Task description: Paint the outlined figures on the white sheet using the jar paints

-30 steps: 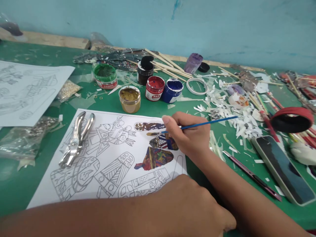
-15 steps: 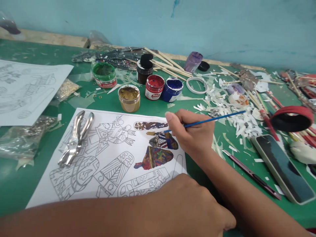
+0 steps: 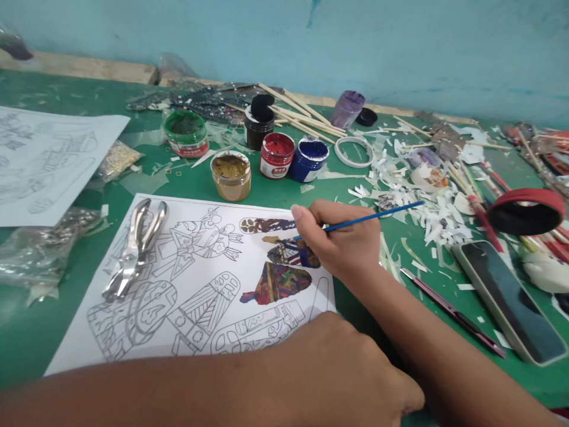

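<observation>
My right hand (image 3: 340,240) is closed in a pen-like grip on a thin blue paintbrush (image 3: 360,222). Its bristles meet one of the painted shapes on a printed line-drawing sheet (image 3: 178,308). That painted shape (image 3: 293,254) has brown, blue and white markings; a red, blue and green one (image 3: 278,283) lies below it and a narrow brown one (image 3: 267,225) above. Across the sheet's lower edge lies my left hand (image 3: 338,367), back upward, its fingers bent down and mostly hidden. A silver hole punch (image 3: 136,252) rests on the sheet's left side.
Open paint jars stand behind the sheet: gold (image 3: 231,178), red (image 3: 276,157), blue (image 3: 310,161), green (image 3: 185,136) and black (image 3: 258,127). To the right are paper scraps (image 3: 427,222), a utility knife (image 3: 453,311), a phone (image 3: 511,302) and a red tape roll (image 3: 527,212).
My right hand and the paintbrush have shifted slightly to the left over the painted shape. My left hand stays in place.
</observation>
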Demonstrator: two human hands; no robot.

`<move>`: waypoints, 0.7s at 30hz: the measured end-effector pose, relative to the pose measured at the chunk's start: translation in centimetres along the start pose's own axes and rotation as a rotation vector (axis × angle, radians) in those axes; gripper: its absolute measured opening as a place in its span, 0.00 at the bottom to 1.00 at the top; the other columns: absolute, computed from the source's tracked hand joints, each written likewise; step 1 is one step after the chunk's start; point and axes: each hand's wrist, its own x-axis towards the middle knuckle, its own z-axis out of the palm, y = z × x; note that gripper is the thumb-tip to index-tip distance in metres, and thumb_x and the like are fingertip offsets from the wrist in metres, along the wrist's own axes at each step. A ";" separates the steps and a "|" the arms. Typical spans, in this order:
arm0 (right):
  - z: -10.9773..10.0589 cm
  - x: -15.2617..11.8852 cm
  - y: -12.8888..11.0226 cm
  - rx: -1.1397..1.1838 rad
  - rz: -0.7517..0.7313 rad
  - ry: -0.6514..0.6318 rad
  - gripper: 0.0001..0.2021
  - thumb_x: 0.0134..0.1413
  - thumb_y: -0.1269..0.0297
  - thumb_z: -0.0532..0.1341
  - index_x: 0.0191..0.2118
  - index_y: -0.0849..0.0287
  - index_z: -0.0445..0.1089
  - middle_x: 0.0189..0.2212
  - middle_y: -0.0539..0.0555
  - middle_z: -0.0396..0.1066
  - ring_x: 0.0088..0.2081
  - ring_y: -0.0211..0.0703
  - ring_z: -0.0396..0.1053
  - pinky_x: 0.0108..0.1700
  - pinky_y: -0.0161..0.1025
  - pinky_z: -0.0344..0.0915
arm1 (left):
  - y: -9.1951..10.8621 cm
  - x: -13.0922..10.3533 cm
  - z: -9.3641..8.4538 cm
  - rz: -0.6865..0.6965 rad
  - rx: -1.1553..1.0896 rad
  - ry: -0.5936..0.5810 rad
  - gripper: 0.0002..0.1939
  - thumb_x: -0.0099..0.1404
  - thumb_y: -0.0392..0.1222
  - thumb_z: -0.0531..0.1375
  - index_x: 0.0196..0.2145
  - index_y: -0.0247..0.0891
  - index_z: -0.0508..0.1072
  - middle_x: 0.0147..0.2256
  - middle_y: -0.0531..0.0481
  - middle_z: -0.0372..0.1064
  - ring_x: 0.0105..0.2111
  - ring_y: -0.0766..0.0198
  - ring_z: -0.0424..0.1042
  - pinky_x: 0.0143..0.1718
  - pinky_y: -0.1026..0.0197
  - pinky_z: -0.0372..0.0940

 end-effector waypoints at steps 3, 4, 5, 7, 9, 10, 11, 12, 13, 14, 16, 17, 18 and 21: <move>-0.1 0.1 0.1 -0.012 -0.015 0.049 0.24 0.58 0.71 0.59 0.17 0.56 0.47 0.15 0.42 0.43 0.19 0.29 0.42 0.21 0.34 0.43 | 0.0 0.0 -0.2 -0.016 -0.012 -0.026 0.12 0.64 0.44 0.58 0.26 0.38 0.63 0.23 0.57 0.62 0.22 0.67 0.54 0.19 0.60 0.46; -0.1 0.1 0.1 -0.005 -0.010 0.058 0.24 0.59 0.71 0.59 0.17 0.57 0.47 0.15 0.42 0.43 0.19 0.29 0.43 0.21 0.33 0.43 | 0.0 0.0 -0.2 -0.018 -0.014 -0.037 0.12 0.64 0.44 0.58 0.26 0.38 0.62 0.23 0.57 0.61 0.22 0.67 0.55 0.19 0.60 0.47; -0.1 0.1 0.1 0.006 -0.010 0.055 0.24 0.59 0.71 0.59 0.17 0.57 0.47 0.14 0.42 0.44 0.19 0.29 0.43 0.21 0.33 0.44 | 0.0 0.0 -0.3 -0.018 -0.016 -0.044 0.13 0.64 0.44 0.58 0.26 0.38 0.62 0.23 0.57 0.61 0.22 0.67 0.55 0.19 0.60 0.47; -0.1 0.1 0.0 0.018 -0.025 0.022 0.23 0.59 0.71 0.59 0.17 0.57 0.48 0.15 0.42 0.45 0.19 0.29 0.43 0.21 0.32 0.44 | 0.0 0.0 -0.3 -0.017 -0.020 -0.037 0.13 0.64 0.44 0.58 0.25 0.38 0.61 0.23 0.57 0.61 0.22 0.67 0.55 0.19 0.60 0.47; -0.2 0.1 0.0 0.003 -0.042 0.015 0.23 0.58 0.72 0.59 0.17 0.57 0.47 0.15 0.42 0.44 0.19 0.29 0.41 0.21 0.32 0.43 | 0.0 0.0 -0.3 -0.020 -0.022 -0.029 0.13 0.64 0.43 0.58 0.25 0.38 0.61 0.22 0.57 0.60 0.22 0.66 0.54 0.19 0.60 0.47; -0.2 0.1 0.0 -0.011 -0.038 0.024 0.23 0.58 0.72 0.59 0.17 0.57 0.47 0.15 0.42 0.43 0.20 0.29 0.41 0.21 0.33 0.43 | 0.0 0.0 -0.3 -0.020 -0.023 -0.031 0.13 0.64 0.43 0.58 0.25 0.38 0.61 0.22 0.57 0.60 0.22 0.66 0.54 0.19 0.60 0.47; -0.2 0.1 0.0 -0.022 -0.028 0.037 0.23 0.58 0.72 0.59 0.17 0.56 0.47 0.15 0.42 0.43 0.20 0.29 0.41 0.21 0.33 0.43 | 0.0 0.0 -0.3 -0.021 -0.025 -0.036 0.13 0.64 0.44 0.58 0.25 0.38 0.61 0.22 0.57 0.60 0.22 0.66 0.54 0.20 0.60 0.47; -0.2 0.0 0.0 -0.024 -0.018 0.048 0.23 0.58 0.72 0.59 0.17 0.56 0.47 0.15 0.42 0.43 0.20 0.30 0.41 0.21 0.33 0.43 | 0.0 0.0 -0.3 -0.020 -0.027 -0.043 0.13 0.64 0.44 0.59 0.25 0.38 0.61 0.22 0.57 0.60 0.22 0.66 0.54 0.20 0.60 0.47; -0.2 0.0 0.1 -0.019 -0.017 0.047 0.23 0.58 0.72 0.59 0.17 0.56 0.47 0.15 0.42 0.44 0.20 0.30 0.42 0.21 0.33 0.43 | 0.0 0.0 -0.3 -0.019 -0.029 -0.045 0.14 0.64 0.44 0.59 0.25 0.38 0.61 0.22 0.57 0.60 0.22 0.66 0.54 0.20 0.60 0.47; -0.3 0.0 0.1 -0.014 -0.025 0.033 0.23 0.58 0.72 0.59 0.17 0.56 0.47 0.15 0.42 0.44 0.19 0.30 0.42 0.21 0.33 0.43 | 0.0 0.0 -0.3 -0.018 -0.029 -0.043 0.14 0.64 0.44 0.59 0.25 0.38 0.61 0.22 0.57 0.60 0.22 0.66 0.54 0.20 0.60 0.47; -0.3 0.0 0.1 -0.013 -0.047 0.010 0.23 0.58 0.72 0.59 0.17 0.56 0.47 0.15 0.42 0.44 0.19 0.30 0.42 0.21 0.33 0.43 | 0.0 0.0 -0.3 -0.016 -0.024 -0.032 0.14 0.65 0.45 0.59 0.25 0.38 0.61 0.22 0.57 0.60 0.22 0.66 0.54 0.20 0.60 0.47; -0.3 0.0 0.1 -0.019 -0.050 0.011 0.23 0.57 0.72 0.59 0.17 0.56 0.47 0.15 0.42 0.43 0.19 0.30 0.41 0.20 0.33 0.43 | 0.0 0.0 -0.3 -0.017 -0.021 -0.030 0.14 0.65 0.45 0.59 0.25 0.38 0.61 0.22 0.57 0.60 0.22 0.66 0.54 0.20 0.60 0.47; -0.3 0.0 0.1 -0.026 -0.044 0.020 0.23 0.57 0.73 0.59 0.17 0.56 0.46 0.15 0.42 0.43 0.19 0.30 0.41 0.21 0.33 0.43 | 0.0 0.0 -0.3 -0.016 -0.021 -0.032 0.13 0.65 0.44 0.59 0.26 0.38 0.62 0.23 0.57 0.61 0.22 0.66 0.55 0.20 0.60 0.47; -0.3 0.0 0.0 -0.026 -0.008 0.058 0.23 0.59 0.72 0.59 0.17 0.56 0.47 0.15 0.42 0.43 0.19 0.30 0.43 0.21 0.33 0.45 | -0.1 0.0 -0.3 -0.014 -0.023 -0.037 0.12 0.65 0.44 0.59 0.26 0.38 0.62 0.23 0.57 0.62 0.23 0.66 0.55 0.20 0.60 0.47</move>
